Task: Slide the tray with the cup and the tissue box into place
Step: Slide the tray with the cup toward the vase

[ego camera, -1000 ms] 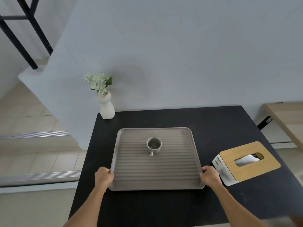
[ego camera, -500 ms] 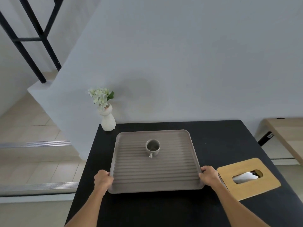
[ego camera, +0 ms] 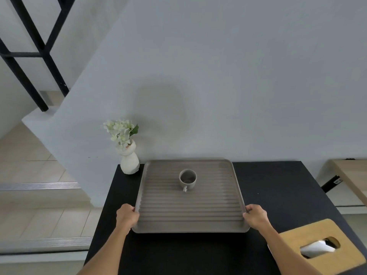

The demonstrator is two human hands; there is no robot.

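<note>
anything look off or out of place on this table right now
Nothing spilled or damaged. One thing stands out: the tissue box sits on the black table, off the tray gripped by both hands, while the cup stands upright on it.

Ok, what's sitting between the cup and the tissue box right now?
In the head view: ribbed tray floor, the tray's right rim gripped by the right hand, then bare black table. Cup and tissue box stand apart.

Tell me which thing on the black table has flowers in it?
The white vase, at the table's far left corner beside the tray. The cup on the tray has none, and the tissue box only shows a tissue.
</note>
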